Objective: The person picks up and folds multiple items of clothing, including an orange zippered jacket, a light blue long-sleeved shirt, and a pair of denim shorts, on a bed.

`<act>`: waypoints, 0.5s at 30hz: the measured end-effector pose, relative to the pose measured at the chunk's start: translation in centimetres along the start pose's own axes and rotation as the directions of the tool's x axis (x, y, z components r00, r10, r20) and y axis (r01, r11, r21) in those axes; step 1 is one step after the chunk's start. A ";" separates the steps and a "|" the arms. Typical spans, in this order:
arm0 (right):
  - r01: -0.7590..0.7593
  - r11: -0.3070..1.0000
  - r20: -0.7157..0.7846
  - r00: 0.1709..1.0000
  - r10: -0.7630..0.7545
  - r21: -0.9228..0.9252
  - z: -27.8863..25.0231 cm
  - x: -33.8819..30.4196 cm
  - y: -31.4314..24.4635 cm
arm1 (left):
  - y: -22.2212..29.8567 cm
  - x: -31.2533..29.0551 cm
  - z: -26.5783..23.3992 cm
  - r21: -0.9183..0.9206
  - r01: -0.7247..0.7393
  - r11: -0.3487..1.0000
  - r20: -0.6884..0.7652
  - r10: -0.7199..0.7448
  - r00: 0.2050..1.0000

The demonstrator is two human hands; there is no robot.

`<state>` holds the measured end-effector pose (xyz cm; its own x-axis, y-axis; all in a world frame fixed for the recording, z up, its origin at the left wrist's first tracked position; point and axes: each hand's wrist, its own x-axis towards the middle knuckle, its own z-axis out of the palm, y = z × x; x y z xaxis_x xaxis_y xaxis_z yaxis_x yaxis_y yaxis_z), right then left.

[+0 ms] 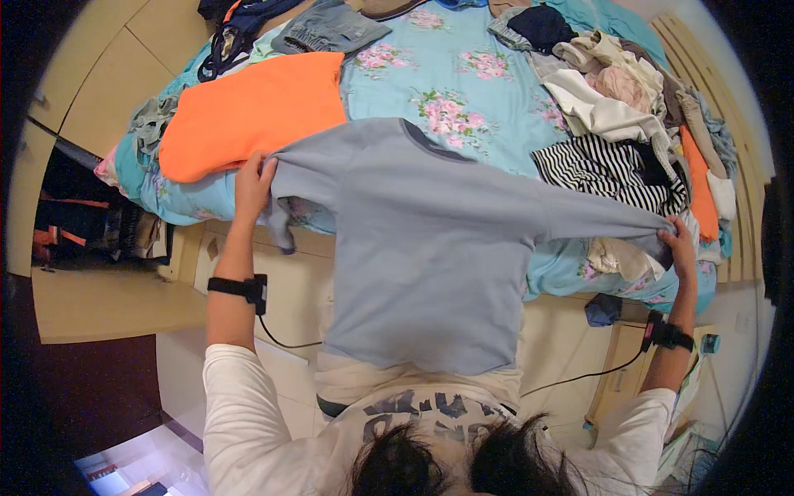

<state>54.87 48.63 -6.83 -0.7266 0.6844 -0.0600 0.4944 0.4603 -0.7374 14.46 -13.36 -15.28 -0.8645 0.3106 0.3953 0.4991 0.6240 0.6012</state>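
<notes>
A grey-blue long-sleeved sweatshirt (430, 248) hangs stretched between my two hands, its neckline toward the bed and its hem against my body. My left hand (255, 183) is closed on the left sleeve, partway along; that sleeve's cuff end droops below the grip. Out at the right, my right hand (680, 243) pinches the other sleeve near its end. Just beyond my left hand lies a folded orange garment (252, 112) on the bed. Close to the right sleeve is a black-and-white striped garment (608, 172).
The bed has a light blue flowered sheet (451, 66). A heap of clothes (612, 91) lies at its right, and grey shorts (331, 29) with dark garments lie far left. An open cabinet (99, 306) stands at left. Wooden slats (711, 83) edge the right side.
</notes>
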 end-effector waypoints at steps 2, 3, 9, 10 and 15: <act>0.025 0.994 -0.013 1.000 -0.027 -0.105 -0.5 1.1 -1.0 | 0.4 1.2 -1.1 0.182 -0.025 0.983 0.137 -0.001 0.991; 0.057 0.993 0.006 0.998 -0.057 -0.102 -0.5 1.5 -1.3 | -0.4 1.4 -1.4 0.180 -0.024 0.983 0.137 -0.001 0.991; -0.128 0.957 0.024 0.992 0.126 0.260 0.9 1.8 1.9 | -4.9 0.5 -4.5 0.092 0.009 0.996 0.417 -0.047 0.908; -0.159 0.934 0.017 0.987 0.163 0.320 1.2 1.3 1.8 | -5.2 -0.4 -4.6 -0.024 0.147 0.989 0.493 -0.116 0.862; -0.141 0.827 -0.103 0.967 0.232 0.544 1.7 1.2 2.0 | -12.0 -6.0 -4.4 -0.022 0.362 0.932 0.757 -0.221 0.615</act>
<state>54.21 49.44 -9.51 -0.5394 0.8267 -0.1599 0.2519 -0.0228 -0.9675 13.93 -25.83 -21.83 -0.6875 0.5956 -0.4155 0.1531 0.6781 0.7188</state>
